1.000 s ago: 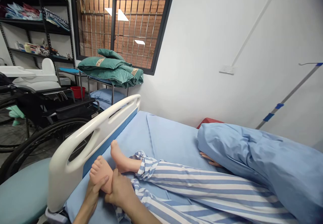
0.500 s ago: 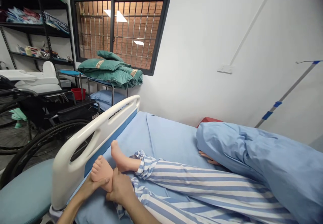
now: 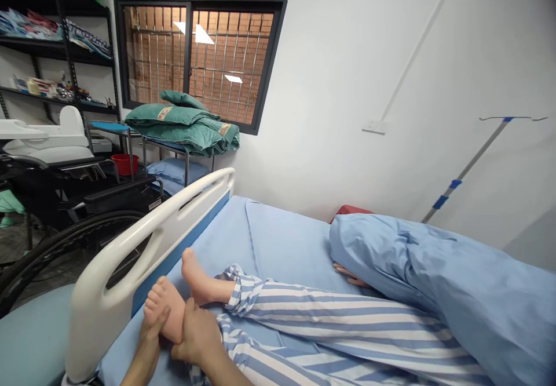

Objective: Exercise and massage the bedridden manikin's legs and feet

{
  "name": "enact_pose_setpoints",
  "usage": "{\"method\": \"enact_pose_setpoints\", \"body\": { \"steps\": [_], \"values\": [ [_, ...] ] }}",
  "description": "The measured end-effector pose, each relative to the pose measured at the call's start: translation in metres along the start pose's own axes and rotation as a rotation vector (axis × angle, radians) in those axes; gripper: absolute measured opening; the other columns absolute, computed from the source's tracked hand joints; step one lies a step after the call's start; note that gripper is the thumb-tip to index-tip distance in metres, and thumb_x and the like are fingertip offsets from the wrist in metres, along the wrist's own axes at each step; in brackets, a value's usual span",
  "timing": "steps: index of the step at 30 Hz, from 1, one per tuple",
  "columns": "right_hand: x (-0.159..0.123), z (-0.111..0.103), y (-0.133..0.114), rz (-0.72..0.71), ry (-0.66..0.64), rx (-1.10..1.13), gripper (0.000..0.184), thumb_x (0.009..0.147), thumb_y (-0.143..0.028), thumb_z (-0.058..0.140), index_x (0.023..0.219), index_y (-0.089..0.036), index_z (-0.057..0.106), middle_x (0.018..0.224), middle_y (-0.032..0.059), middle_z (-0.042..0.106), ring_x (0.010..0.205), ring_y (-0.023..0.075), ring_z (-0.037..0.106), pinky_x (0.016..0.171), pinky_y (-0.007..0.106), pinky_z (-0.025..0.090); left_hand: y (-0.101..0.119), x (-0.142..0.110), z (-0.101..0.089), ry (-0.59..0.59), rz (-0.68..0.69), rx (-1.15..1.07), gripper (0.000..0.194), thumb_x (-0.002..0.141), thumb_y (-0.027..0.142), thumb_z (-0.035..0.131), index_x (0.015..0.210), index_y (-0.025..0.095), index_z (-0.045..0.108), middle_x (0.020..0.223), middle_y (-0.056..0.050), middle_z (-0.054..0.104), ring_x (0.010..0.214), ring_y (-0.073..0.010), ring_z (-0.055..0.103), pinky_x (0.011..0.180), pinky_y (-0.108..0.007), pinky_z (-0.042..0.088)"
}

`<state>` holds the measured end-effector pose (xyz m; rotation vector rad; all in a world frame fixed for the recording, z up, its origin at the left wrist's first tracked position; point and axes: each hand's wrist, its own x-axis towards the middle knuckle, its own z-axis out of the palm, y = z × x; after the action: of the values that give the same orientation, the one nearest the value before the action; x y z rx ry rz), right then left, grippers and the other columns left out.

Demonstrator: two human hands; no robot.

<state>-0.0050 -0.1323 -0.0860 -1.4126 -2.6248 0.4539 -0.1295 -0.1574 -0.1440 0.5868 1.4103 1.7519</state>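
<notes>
A smooth bare foot [image 3: 167, 310], like a care manikin's, rests at the bottom of the bed with its toes up. My right hand [image 3: 195, 337] wraps around its ankle, and my left hand [image 3: 150, 339] presses its fingers against the sole. The other bare foot [image 3: 195, 276] lies just beyond, apart from my hands. Both legs wear blue-and-white striped pyjama trousers [image 3: 347, 316]. A blue blanket [image 3: 434, 276] covers the upper body, with only a hand [image 3: 350, 274] showing at its edge.
A white bed rail [image 3: 156, 215] runs beside the feet, close to my left hand, above a blue mattress [image 3: 286, 241]. Beyond it stand a black wheelchair [image 3: 56, 195] and a metal rack holding green quilts [image 3: 182, 125]. An IV pole [image 3: 460, 171] leans by the wall.
The view has swung, sliding the room left in the frame. My left hand's fingers have turned upward along the sole. My right hand stays around the ankle.
</notes>
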Motion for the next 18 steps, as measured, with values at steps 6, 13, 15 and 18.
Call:
{"method": "enact_pose_setpoints", "body": {
  "steps": [6, 13, 15, 18],
  "values": [
    [-0.001, 0.001, -0.001, 0.027, 0.021, 0.039, 0.061, 0.041, -0.027, 0.071, 0.098, -0.017, 0.049, 0.086, 0.009, 0.064, 0.069, 0.0321, 0.064, 0.055, 0.037, 0.05, -0.013, 0.0, 0.009, 0.064, -0.082, -0.253, 0.059, 0.049, 0.028, 0.075, 0.104, 0.019, 0.054, 0.097, -0.002, 0.065, 0.102, -0.0258, 0.057, 0.087, -0.036, 0.049],
    [-0.002, -0.005, -0.004, 0.027, -0.018, 0.032, 0.065, 0.042, -0.026, 0.071, 0.102, -0.016, 0.048, 0.087, 0.0096, 0.063, 0.069, 0.0308, 0.064, 0.054, 0.035, 0.05, 0.012, 0.001, -0.009, -0.024, -0.072, -0.029, 0.054, 0.041, 0.024, 0.078, 0.092, 0.015, 0.061, 0.09, -0.003, 0.067, 0.096, -0.0273, 0.059, 0.085, -0.037, 0.049],
    [-0.002, -0.006, -0.005, 0.032, -0.03, 0.023, 0.066, 0.042, -0.027, 0.072, 0.102, -0.016, 0.048, 0.087, 0.0101, 0.063, 0.069, 0.0319, 0.063, 0.054, 0.038, 0.05, 0.023, 0.0, -0.012, -0.093, -0.067, 0.073, 0.048, 0.043, 0.025, 0.077, 0.087, 0.014, 0.063, 0.087, -0.004, 0.068, 0.094, -0.0274, 0.06, 0.085, -0.037, 0.049],
    [-0.003, -0.006, -0.005, 0.032, -0.016, 0.001, 0.064, 0.04, -0.026, 0.072, 0.099, -0.016, 0.048, 0.088, 0.0105, 0.063, 0.071, 0.0337, 0.063, 0.056, 0.04, 0.05, 0.037, 0.002, -0.019, -0.198, -0.045, 0.24, 0.037, 0.043, 0.022, 0.076, 0.077, 0.016, 0.066, 0.08, -0.003, 0.069, 0.087, -0.027, 0.061, 0.081, -0.034, 0.05]
  ]
}}
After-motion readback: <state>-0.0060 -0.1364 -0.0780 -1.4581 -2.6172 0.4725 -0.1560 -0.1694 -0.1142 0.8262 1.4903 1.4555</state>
